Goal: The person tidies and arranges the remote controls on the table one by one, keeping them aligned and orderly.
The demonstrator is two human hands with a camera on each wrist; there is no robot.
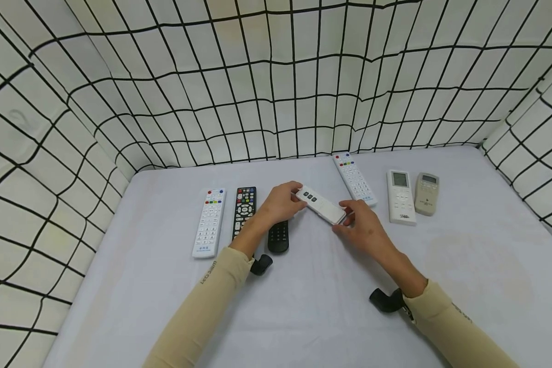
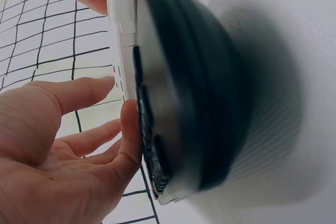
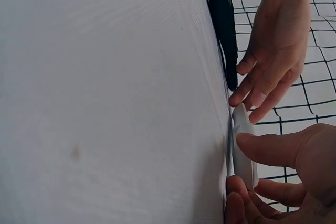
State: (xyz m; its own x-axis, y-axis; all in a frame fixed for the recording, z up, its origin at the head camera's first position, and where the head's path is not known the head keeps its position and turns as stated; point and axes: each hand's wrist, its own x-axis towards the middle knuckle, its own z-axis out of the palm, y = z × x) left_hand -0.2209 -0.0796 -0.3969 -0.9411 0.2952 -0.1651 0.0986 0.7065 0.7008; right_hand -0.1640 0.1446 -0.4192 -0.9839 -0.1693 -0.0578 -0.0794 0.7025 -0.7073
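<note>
The small white remote (image 1: 321,204) was near the middle of the head frame, slanting between both hands. The left hand's (image 1: 280,204) grip pinched its upper-left end; the right hand's (image 1: 364,230) grip was curled round the lower-right end, covering that tip. Whether it was clear of the white counter (image 1: 313,312) was hard to tell.

Left of centre, the left forearm hid the lower part of a black remote with coloured buttons (image 1: 245,208), and the left hand covered the upper part of the plain black remote (image 1: 278,240). In the left wrist view, a dark rounded end loomed blurred across the middle. Both sleeves ran off the bottom edge of the head frame.

A long white remote (image 1: 209,223) lay at left, a second one (image 1: 353,178) above the right hand, and a white remote with a screen (image 1: 400,199) beside a beige remote (image 1: 427,197) at right, their lettering too small to read.
</note>
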